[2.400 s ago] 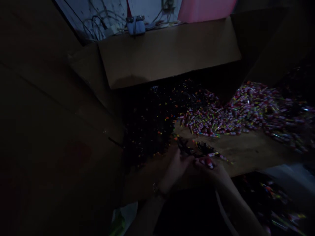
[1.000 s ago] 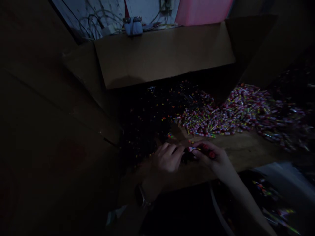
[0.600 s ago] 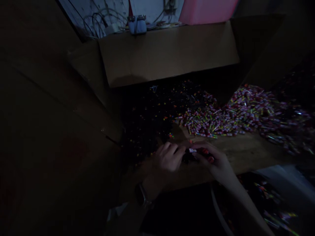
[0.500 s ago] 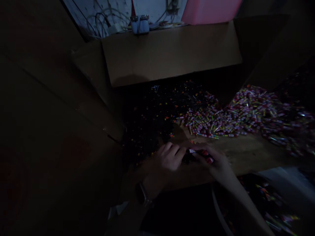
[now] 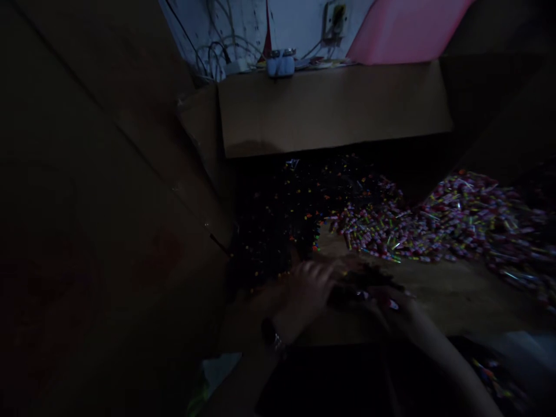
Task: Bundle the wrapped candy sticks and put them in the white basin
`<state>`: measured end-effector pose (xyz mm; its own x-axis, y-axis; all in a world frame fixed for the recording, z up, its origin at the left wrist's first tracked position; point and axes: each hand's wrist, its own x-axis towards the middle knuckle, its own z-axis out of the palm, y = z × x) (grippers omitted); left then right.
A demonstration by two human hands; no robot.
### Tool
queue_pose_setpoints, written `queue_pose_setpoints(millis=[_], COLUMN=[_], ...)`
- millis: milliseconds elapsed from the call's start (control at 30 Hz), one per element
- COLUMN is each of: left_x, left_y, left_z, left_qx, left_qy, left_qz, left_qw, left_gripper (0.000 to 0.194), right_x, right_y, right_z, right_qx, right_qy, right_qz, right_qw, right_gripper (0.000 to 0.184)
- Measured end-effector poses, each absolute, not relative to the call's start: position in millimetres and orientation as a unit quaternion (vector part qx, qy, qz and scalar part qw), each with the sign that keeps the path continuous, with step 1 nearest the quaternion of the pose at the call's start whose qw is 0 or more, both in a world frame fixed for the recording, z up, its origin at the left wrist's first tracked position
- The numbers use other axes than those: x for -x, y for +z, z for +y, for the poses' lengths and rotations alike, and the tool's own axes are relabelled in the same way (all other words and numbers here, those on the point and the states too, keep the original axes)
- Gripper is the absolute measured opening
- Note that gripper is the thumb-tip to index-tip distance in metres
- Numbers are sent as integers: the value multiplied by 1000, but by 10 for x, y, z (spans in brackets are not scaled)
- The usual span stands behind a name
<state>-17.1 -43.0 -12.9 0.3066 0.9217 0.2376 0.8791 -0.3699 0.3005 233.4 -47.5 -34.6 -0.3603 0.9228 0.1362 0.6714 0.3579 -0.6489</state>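
The scene is dim and the hands are blurred. My left hand (image 5: 309, 289), a watch (image 5: 270, 333) on its wrist, is low over the wooden surface with its fingers curled at the left end of some dark, jagged small pieces (image 5: 371, 277). What its fingertips hold is hidden. To the right, my right hand (image 5: 402, 310) is closed around a few small pink-and-white tubes (image 5: 392, 303), whose ends show between the fingers. The dark pieces lie between and just beyond both hands.
A large heap of pink-and-white tubes (image 5: 456, 217) spreads over the wooden surface (image 5: 460, 289) at right. Dark pieces with bright specks (image 5: 278, 214) fill the left, under an open cardboard box flap (image 5: 334, 110). Cardboard (image 5: 108, 243) walls the left side. A pink container (image 5: 408, 29) stands behind.
The view has swung left, so everything sits further right. My hands have moved a little apart, and the cluster of dark pieces between them shows more than half a second ago.
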Motion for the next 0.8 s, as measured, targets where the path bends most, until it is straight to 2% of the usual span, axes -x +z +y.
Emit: queue_pose_setpoints(millis=[133, 233, 333, 400, 500, 567, 800], left_x=[334, 327, 286, 310, 419, 495, 530], left_y=[-169, -281, -360, -359, -294, -232, 128], left_z=[-42, 177, 248, 222, 119, 25, -387], left_qx=[-684, -662, -651, -645, -623, -596, -551], left_qy=[181, 199, 236, 270, 332, 371, 426], left_qz=[707, 722, 718, 708, 691, 686, 608], left_qw=[14, 26, 62, 97, 154, 191, 382], left_gripper=[41, 44, 40, 48, 64, 67, 48], right_x=[-2562, -2457, -2219, -2081, -1958, -1908, -1692], right_y=[-292, -223, -178, -149, -68, 13, 314], right_z=[-470, -458, -440, -444, -469, -477, -403], right_qx=[582, 636, 620, 582, 540, 527, 474], right_qy=[139, 120, 197, 269, 365, 404, 439], right_qz=[-760, -708, -661, -651, -650, -645, -649], right_qw=[252, 284, 375, 407, 390, 377, 402], right_gripper=[36, 30, 31, 29, 28, 31, 27])
